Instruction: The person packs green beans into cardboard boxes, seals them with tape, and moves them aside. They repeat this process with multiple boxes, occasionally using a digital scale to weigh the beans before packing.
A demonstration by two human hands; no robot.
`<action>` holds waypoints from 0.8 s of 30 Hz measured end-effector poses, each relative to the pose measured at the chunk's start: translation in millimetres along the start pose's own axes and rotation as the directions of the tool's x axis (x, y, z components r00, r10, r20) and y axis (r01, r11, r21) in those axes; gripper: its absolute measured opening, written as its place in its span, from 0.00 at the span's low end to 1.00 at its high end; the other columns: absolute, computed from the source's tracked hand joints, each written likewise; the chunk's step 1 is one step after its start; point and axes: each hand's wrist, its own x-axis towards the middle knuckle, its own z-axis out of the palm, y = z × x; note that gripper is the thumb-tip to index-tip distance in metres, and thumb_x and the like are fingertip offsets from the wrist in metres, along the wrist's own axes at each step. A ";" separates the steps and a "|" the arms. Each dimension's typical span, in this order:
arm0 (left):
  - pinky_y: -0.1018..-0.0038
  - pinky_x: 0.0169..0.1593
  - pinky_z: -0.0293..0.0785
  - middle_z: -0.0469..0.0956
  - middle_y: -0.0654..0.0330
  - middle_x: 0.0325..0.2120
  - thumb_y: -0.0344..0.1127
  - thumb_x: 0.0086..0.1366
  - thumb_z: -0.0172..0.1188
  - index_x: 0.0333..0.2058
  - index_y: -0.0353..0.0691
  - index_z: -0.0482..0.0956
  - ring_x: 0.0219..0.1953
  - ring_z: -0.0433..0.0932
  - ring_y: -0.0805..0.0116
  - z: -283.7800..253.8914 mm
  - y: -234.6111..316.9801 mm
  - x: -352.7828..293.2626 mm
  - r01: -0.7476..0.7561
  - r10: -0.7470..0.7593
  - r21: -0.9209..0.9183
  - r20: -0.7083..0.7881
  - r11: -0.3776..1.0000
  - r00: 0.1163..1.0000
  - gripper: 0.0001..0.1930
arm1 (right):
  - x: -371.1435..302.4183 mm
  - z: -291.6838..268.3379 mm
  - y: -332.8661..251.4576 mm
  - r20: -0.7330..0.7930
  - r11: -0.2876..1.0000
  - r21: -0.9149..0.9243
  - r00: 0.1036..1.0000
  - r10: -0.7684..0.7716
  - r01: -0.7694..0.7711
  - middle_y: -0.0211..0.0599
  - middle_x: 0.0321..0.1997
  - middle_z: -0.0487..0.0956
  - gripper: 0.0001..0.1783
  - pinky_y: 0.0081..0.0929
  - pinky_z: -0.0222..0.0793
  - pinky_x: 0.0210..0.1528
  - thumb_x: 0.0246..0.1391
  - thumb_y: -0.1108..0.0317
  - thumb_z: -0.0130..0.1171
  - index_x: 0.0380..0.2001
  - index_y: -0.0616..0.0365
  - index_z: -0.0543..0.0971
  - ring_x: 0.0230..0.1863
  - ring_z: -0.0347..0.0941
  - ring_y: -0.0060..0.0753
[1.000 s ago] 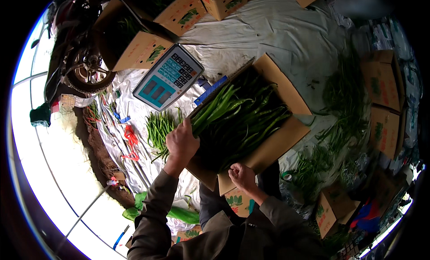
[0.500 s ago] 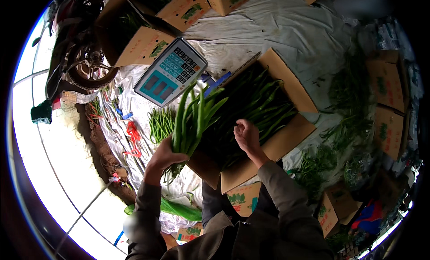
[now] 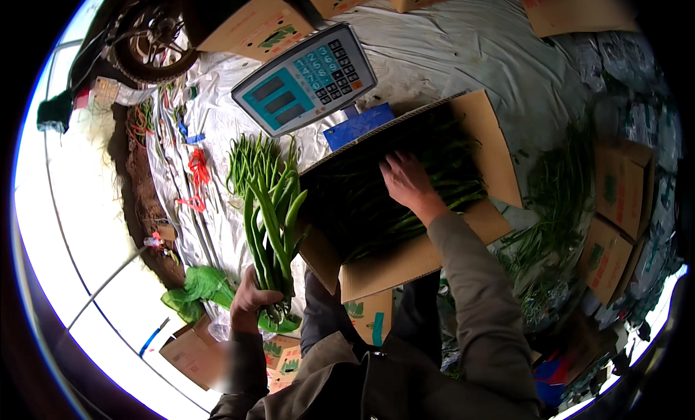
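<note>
My left hand (image 3: 250, 300) is clamped on a bunch of long green beans (image 3: 271, 221), held upright just left of the cardboard box (image 3: 405, 257). My right hand (image 3: 407, 182), fingers spread, presses beans inside it. The box looks partly filled; loose beans (image 3: 250, 159) lie beyond, near the scale (image 3: 304, 78).

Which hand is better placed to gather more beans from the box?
Right. The right hand is already inside the cardboard box on the beans; the left hand is outside, gripping a bean bundle.
</note>
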 end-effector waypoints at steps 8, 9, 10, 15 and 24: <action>0.66 0.35 0.79 0.81 0.50 0.27 0.29 0.36 0.70 0.43 0.27 0.74 0.30 0.82 0.59 -12.5 -38.3 -27.1 -0.132 0.136 -0.144 0.017 0.981 0.991 0.30 | 24.4 26.4 -16.3 0.119 0.988 -0.095 0.987 -0.113 0.124 0.37 0.35 0.77 0.08 0.39 0.68 0.49 0.52 0.64 0.54 0.32 0.54 0.78 0.45 0.72 0.40; 0.66 0.35 0.78 0.80 0.50 0.27 0.29 0.36 0.71 0.43 0.27 0.74 0.30 0.82 0.59 -15.0 -42.1 -26.5 -0.157 0.163 -0.180 0.021 0.971 0.986 0.30 | 26.7 20.8 -17.9 0.094 0.984 -0.124 0.989 -0.115 0.126 0.37 0.35 0.77 0.08 0.39 0.68 0.49 0.53 0.64 0.54 0.32 0.54 0.78 0.45 0.72 0.40; 0.66 0.34 0.78 0.80 0.50 0.26 0.30 0.37 0.71 0.43 0.27 0.74 0.29 0.81 0.58 -17.4 -44.9 -24.8 -0.181 0.191 -0.216 0.026 0.959 0.981 0.30 | 27.2 13.8 -17.1 0.070 0.980 -0.154 0.991 -0.116 0.125 0.37 0.34 0.77 0.08 0.39 0.68 0.49 0.53 0.64 0.54 0.32 0.54 0.78 0.46 0.71 0.39; 0.66 0.28 0.76 0.79 0.50 0.25 0.34 0.38 0.77 0.43 0.28 0.74 0.26 0.80 0.57 -8.3 -38.1 -22.7 -0.225 0.229 -0.355 -0.034 0.907 0.973 0.32 | -9.2 -60.5 -10.9 0.014 0.990 0.053 0.991 0.131 -0.131 0.39 0.28 0.74 0.08 0.42 0.73 0.32 0.49 0.65 0.59 0.32 0.56 0.75 0.31 0.75 0.44; 0.67 0.31 0.79 0.81 0.47 0.27 0.41 0.40 0.77 0.41 0.28 0.75 0.29 0.82 0.58 -6.4 -46.8 -5.0 -0.211 0.234 -0.298 0.043 0.931 0.971 0.31 | -119.1 -51.4 -81.7 0.113 0.021 0.853 0.224 0.968 -0.522 0.41 0.18 0.71 0.23 0.40 0.63 0.27 0.58 0.54 0.61 0.21 0.64 0.74 0.20 0.68 0.37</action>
